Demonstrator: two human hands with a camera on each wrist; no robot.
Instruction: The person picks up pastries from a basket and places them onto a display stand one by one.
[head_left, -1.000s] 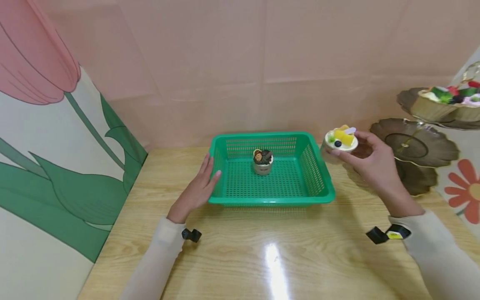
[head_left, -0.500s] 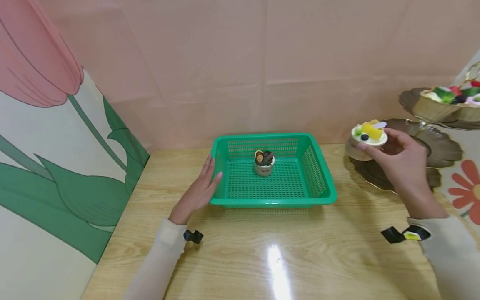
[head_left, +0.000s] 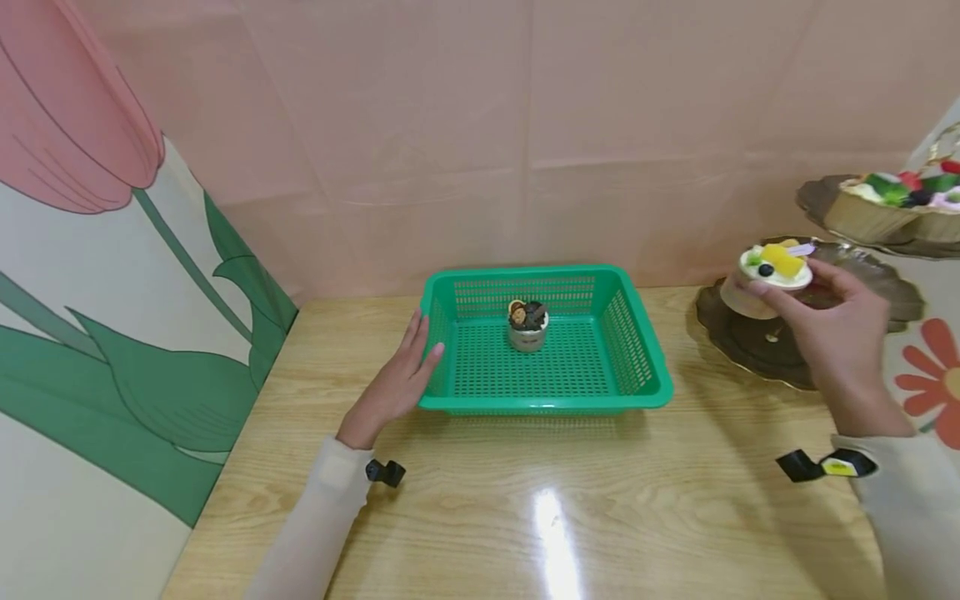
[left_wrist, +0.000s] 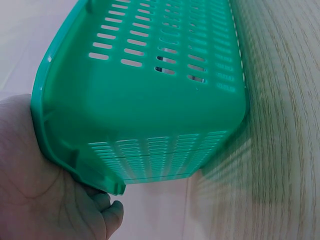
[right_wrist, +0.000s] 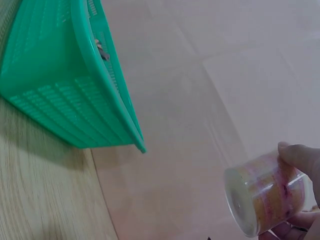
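Observation:
My right hand [head_left: 843, 325] pinches a clear dessert cup [head_left: 744, 298] topped with white cream, yellow fruit pieces, a blueberry and a small pale stick. The cup hangs over the lowest plate [head_left: 750, 354] of a brown tiered stand, tilted slightly. Layered cake shows through its wall in the right wrist view. On the left, my left hand [head_left: 390, 383] rests with straight fingers along the rim of a green plastic basket [head_left: 543, 403]; the left wrist view shows the palm against that rim. Inside the basket stands a second dessert cup [head_left: 528, 337] with dark chocolate and cookie topping.
Above the lowest plate are a middle plate [head_left: 896, 296] and a top plate [head_left: 813, 202] carrying fruit-topped tarts [head_left: 870, 217]. A wooden table [head_left: 450, 508] lies under everything. Behind it hangs a pink cloth [head_left: 420, 150], with a tulip-printed panel [head_left: 112, 292] on the left.
My right hand has carried the fruit dessert cup rightward, from beside the basket's right rim to over the stand's lowest plate. My left hand stays on the basket.

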